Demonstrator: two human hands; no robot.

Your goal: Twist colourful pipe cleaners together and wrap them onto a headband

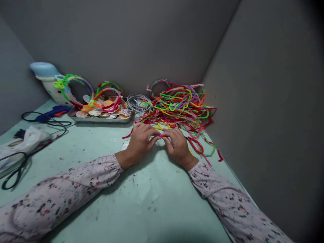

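Observation:
My left hand (142, 139) and my right hand (178, 145) meet over the table, thumbs and fingertips pinched together. Between them shows a short bit of bright pink pipe cleaner (161, 135), its ends hidden by the fingers. Just behind the fingertips lie yellow and purple pipe cleaner pieces; whether they join the pink one I cannot tell. Red-handled scissors (196, 145) lie beside my right hand, their blades mostly hidden. A large tangle of many-coloured pipe cleaners (177, 104) is heaped beyond both hands.
A metal tray (101, 123) of seashells holds rings wrapped in pipe cleaner. Coiled grey wire (139, 103) lies beside it. Further left are a white bottle with a blue lid (52, 84), a blue tool (52, 114), a black cord (54, 124) and a plastic bag (30, 140). Walls enclose the table.

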